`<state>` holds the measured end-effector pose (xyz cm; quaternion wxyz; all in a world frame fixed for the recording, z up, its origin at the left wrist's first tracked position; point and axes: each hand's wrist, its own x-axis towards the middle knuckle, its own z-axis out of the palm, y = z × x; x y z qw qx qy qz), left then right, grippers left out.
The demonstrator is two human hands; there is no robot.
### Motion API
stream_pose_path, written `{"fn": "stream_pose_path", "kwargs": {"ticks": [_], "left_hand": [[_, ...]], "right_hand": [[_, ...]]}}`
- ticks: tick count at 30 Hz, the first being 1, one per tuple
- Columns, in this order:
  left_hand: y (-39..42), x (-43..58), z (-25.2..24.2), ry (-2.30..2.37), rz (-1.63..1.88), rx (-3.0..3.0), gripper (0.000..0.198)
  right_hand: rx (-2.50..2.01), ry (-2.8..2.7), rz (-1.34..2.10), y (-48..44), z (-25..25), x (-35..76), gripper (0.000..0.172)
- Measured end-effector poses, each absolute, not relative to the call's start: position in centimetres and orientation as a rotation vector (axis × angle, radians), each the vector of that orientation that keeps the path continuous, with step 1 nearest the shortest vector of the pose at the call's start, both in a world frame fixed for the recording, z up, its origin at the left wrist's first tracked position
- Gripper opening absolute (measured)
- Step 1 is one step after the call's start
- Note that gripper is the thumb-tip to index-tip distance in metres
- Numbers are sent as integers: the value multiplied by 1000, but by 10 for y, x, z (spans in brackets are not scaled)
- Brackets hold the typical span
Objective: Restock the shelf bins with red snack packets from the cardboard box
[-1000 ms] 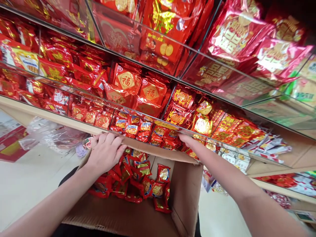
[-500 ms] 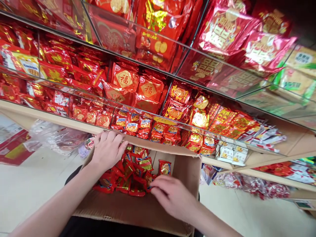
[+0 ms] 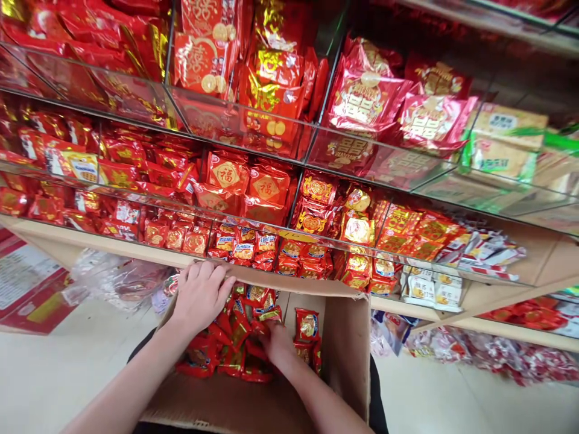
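Observation:
An open cardboard box sits in front of me, holding several small red snack packets. My left hand rests on the box's far left rim, fingers curled over the edge. Inside the box, my right hand is pressed down among the red packets, fingers closed into the pile; what they grip is hidden. Just beyond the box runs a shelf bin row filled with similar red and gold packets behind a clear front panel.
Upper shelves hold large red foil bags behind glass dividers. White packets lie at the right of the lower shelf. A clear plastic bag lies on the pale floor at left, beside a red carton.
My right hand left the shelf bin, came back over the box and went down into the packets. My left hand stayed on the rim. The view tilted upward a little.

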<state>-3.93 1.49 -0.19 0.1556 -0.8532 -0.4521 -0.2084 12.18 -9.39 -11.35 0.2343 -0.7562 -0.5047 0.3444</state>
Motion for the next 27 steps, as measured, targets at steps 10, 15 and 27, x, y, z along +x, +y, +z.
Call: {"fn": "stream_pose_path", "kwargs": {"ticks": [10, 15, 27], "left_hand": [[-47, -33, 2, -1611, -1536, -2902, 38], [-92, -9, -17, -2466, -2007, -3017, 25], [-95, -2, -24, -2606, -1781, -2891, 40]], "right_hand": [[-1194, -632, 1296, -140, -27, 132, 29], [-1192, -663, 1193, -144, -13, 111, 26], [-1617, -1012, 663, -146, -27, 118, 34]]}}
